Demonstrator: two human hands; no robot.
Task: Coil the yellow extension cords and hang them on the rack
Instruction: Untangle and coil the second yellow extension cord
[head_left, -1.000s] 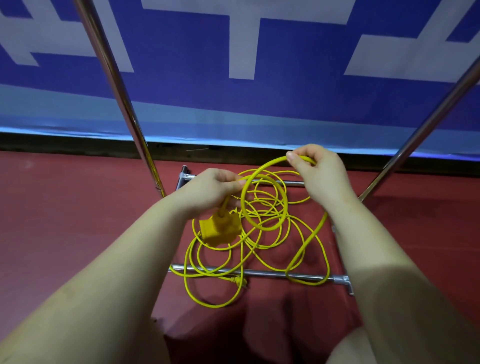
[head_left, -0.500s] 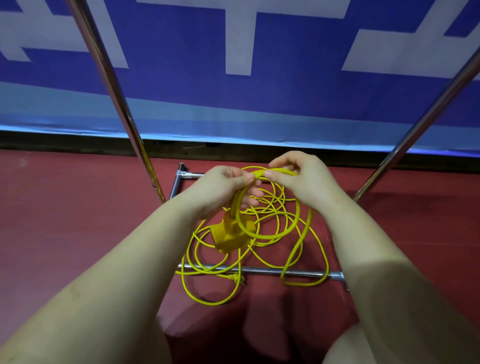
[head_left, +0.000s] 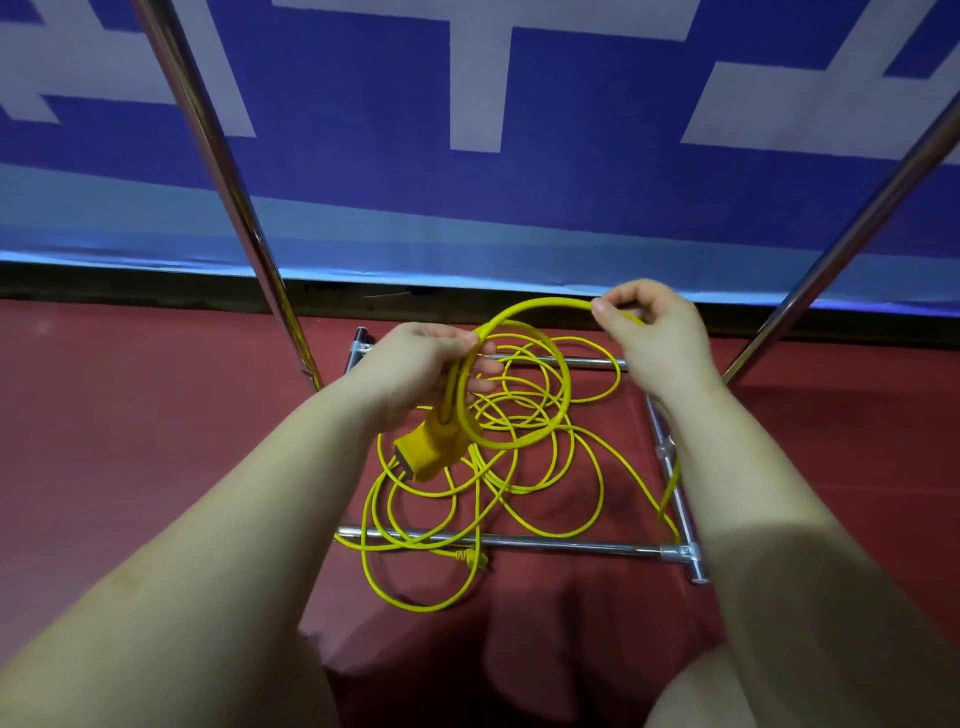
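Observation:
A yellow extension cord (head_left: 540, 478) lies in loose tangled loops on the red floor, across the base bars of a chrome rack (head_left: 519, 543). My left hand (head_left: 421, 366) grips the cord just above its yellow socket block (head_left: 428, 451), with one coiled loop held in the same grip. My right hand (head_left: 654, 332) pinches the cord farther along, holding an arc of it raised between the two hands. The small yellow plug (head_left: 475, 558) rests on the floor by the front bar.
Two slanted chrome uprights of the rack rise at the left (head_left: 228, 192) and the right (head_left: 852, 234). A blue and white banner (head_left: 467, 130) hangs behind, above a dark skirting. My knees show at the bottom edge.
My right hand has moved right and away from the left hand, drawing out a new arc of cord. The left hand now holds one loop together with the socket end.

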